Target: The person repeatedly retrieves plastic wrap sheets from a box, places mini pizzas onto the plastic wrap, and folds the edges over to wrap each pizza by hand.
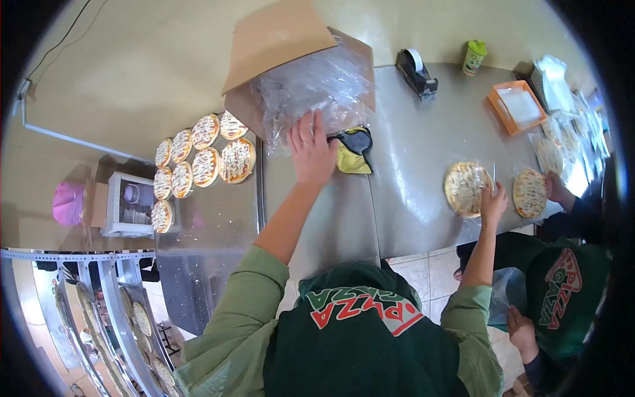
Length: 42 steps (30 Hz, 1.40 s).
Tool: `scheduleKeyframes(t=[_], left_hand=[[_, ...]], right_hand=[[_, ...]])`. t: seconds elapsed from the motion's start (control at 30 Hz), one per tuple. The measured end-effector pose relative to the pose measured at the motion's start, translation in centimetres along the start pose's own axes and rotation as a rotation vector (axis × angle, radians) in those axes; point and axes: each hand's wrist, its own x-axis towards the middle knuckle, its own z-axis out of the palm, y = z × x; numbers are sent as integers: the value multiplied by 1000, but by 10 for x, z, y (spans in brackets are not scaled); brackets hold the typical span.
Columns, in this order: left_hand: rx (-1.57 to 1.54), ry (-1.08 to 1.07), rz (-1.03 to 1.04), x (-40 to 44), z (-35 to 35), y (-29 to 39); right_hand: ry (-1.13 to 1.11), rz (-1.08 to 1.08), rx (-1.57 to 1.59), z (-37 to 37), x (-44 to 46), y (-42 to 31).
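At right, a pizza (465,189) touches the right hand (493,204), grip unclear; left hand (313,149) reaches far onto clear plastic (307,81), fingers parted.

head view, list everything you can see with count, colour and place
Table: one, grey, centre to right
Counter: one, grey, left
Counter pizzas: nine, white and orange, on the counter
Table pizzas: two, pale, table's right
Cardboard box: one, brown, top centre
Plastic bags: uncounted, clear, inside the box
Pouch: one, black and yellow, beside the box
Tape dispenser: one, black, table's back
Cup: one, green, back edge
Tray: one, orange, right
Sheets: uncounted, white, in the tray
Crate: one, white, far left
Rack: one, silver, lower left
Co-worker: one, dark green apron, right
Sleeves: two, green, bottom
Left hand: one, bare, at the bags
Right hand: one, bare, at a table pizza
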Motion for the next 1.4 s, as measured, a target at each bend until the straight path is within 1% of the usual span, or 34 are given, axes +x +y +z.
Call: scheduleKeyframes(t=[0.07, 0.1, 0.17, 0.27, 0.37, 0.43, 0.47, 0.53, 0.57, 0.63, 0.67, 0.73, 0.77, 0.8, 0.87, 0.93, 1.0, 1.03, 1.1, 1.13, 1.17, 1.23, 1.33, 1.4], left_hand=[[2, -28, 35, 6, 18, -36], [-46, -34, 13, 10, 19, -44], [-147, -47, -31, 18, 16, -56], [-469, -243, -395, 41, -5, -58], [-606, -381, -424, 50, -16, -76], [-1013, -425, -561, 46, -15, -92], [-1216, -446, -627, 44, -15, -99], [-1254, -281, -670, 40, -32, -88], [-1269, -197, -695, 35, -45, -82], [-1137, -73, -598, 16, -73, -80], [-1067, -15, -552, 5, -83, -81], [-1389, 171, -646, -20, -97, -93], [-1598, 145, -545, -30, -108, -106], [-1799, 124, -430, -38, -120, -122], [-2008, 133, -505, -49, -146, -129], [-2009, 209, -928, -57, -177, -120], [-2285, 102, -888, -71, -183, -124], [-2426, 42, -855, -79, -183, -125], [-2513, 13, -786, -104, -172, -123], [-2560, -4, -748, -113, -167, -120], [-2585, -6, -763, -119, -165, -114], [-2637, -22, -794, -126, -160, -96], [-2916, -5, -1029, -122, -156, -65], [-2911, 45, -996, -116, -149, -56]], right_hand=[[123, -180, 49, -1, -3, -20], [185, -268, 71, -2, -8, -33], [134, -491, 233, -3, -30, -92], [-107, -750, 532, -17, -87, -206], [-358, -1036, 807, -16, -125, -290], [-367, -1076, 893, -10, -132, -337], [-341, -1032, 842, 1, -128, -353], [-289, -950, 746, 36, -117, -380], [-282, -956, 517, 53, -111, -388], [-264, -946, 62, 73, -101, -401], [-306, -929, -5, 76, -97, -406], [-403, -897, -140, 64, -94, -420], [-386, -871, -128, 68, -92, -424], [-418, -855, -169, 73, -88, -428], [-479, -823, -239, 83, -79, -437], [-499, -825, -188, 82, -77, -440], [-543, -851, -161, 76, -75, -440], [-578, -835, 149, 57, -82, -435], [-626, -757, 760, 17, -106, -406], [-804, -660, 950, 6, -121, -387], [-978, -547, 1134, -5, -136, -369], [-1479, -376, 1364, -17, -160, -334], [-1922, -369, 1202, -34, -175, -314], [-1784, -249, 1064, -33, -168, -299]])
